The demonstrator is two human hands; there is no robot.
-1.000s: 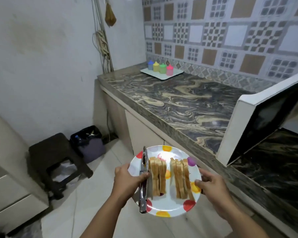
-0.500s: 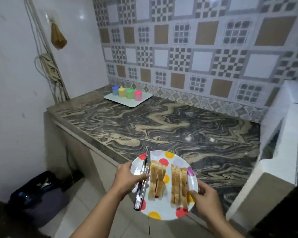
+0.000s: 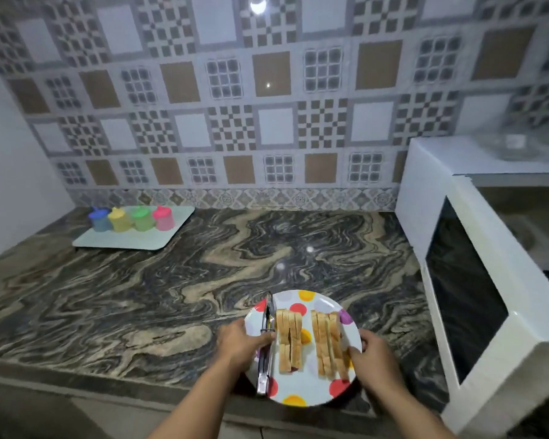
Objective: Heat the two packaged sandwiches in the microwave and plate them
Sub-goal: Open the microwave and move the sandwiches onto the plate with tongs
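My left hand (image 3: 240,342) grips the white polka-dot plate (image 3: 301,391) by its rim, thumb pinning the metal tongs (image 3: 266,350) so they cannot slide; my right hand (image 3: 373,354) grips the opposite rim for balance. Between my hands lie both sliced sandwiches (image 3: 311,342), over the marbled dark counter (image 3: 140,296).

Two sliced sandwiches (image 3: 309,342) upright, side by side, on polka-dot plate (image 3: 311,392).

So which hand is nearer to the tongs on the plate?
Left. The left hand holds the tongs against the plate's left edge; the right hand grips the opposite edge, beyond both sandwiches.
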